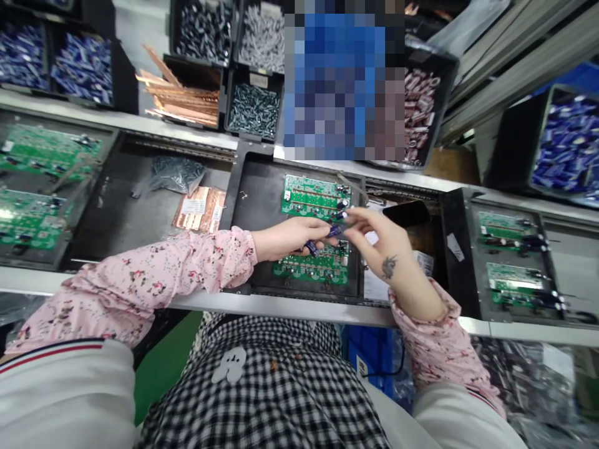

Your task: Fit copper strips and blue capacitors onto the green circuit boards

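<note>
A shallow black tray [257,199] lies on the bench directly before the person, and two forearms in pink flowered sleeves reach over it from either side.

Two green circuit boards rest in it, one behind the other. The upper board [311,202] is bright green, with brownish lines running lengthwise, pale solder-like spots and a few dark parts at its right end. The lower board [306,269] is crowded with small dark and silvery components, its far edge partly covered by the hands. Two more pairs of boards lie well apart from these, a left pair [28,212] and a right pair [508,279], making six in view.

The left hand [292,238] stretches in flat from the left, its thumb and fingertips pinched together on a small cylinder [334,231]. The right hand [380,240] comes up from the lower right, wrist bent inward, thumb and forefinger curved toward that same piece; whether they have hold of it, I cannot tell.

The cylinder is dark purple-blue and glossy, above the gap between the two boards. A second cylinder [311,249] of like colour shows just below the left fingers; whether it is held is unclear.
</note>
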Motion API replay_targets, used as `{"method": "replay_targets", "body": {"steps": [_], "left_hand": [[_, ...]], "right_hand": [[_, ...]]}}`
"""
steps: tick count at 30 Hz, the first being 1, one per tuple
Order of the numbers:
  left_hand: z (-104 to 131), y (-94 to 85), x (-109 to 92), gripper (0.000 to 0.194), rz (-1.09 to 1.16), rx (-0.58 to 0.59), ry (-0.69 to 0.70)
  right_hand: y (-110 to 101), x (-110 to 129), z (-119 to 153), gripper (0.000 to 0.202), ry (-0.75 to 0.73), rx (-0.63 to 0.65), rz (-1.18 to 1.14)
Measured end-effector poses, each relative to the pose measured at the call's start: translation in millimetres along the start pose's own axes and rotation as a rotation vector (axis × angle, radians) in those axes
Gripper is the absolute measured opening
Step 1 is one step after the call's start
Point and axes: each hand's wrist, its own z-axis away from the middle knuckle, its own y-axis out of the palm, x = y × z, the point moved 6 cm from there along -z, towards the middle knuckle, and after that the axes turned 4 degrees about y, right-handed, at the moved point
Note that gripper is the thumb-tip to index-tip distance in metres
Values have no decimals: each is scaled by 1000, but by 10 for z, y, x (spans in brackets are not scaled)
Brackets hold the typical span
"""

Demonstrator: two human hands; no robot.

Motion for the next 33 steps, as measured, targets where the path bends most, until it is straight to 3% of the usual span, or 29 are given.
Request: {"method": "replay_targets", "body": {"steps": [2, 4, 7, 11, 15, 20, 26, 33], "left_hand": [[7, 13, 0, 12, 15, 25, -9], [5, -13, -18, 14, 107, 0, -40], [13, -108, -109, 25, 341, -93, -63], [181, -245, -281, 28, 565, -184, 11], [586, -307, -272, 19, 688, -232, 68], [942, -256, 48, 17, 889, -338, 51], [768, 24, 335, 24, 1078, -200, 5], [682, 90, 404, 23, 1072, -167, 3]], "right_hand": [[37, -22, 39, 20, 29, 14, -153], [39, -194, 17, 17, 111, -49, -220], [6, -566, -44, 19, 275, -206, -224], [51, -759, -85, 19, 326, -225, -142], [74, -738, -55, 19, 319, -234, -129], [62, -696, -56, 19, 274, -197, -48], [20, -411, -108, 11, 84, -96, 291], [10, -332, -57, 18, -11, -62, 340]]}}
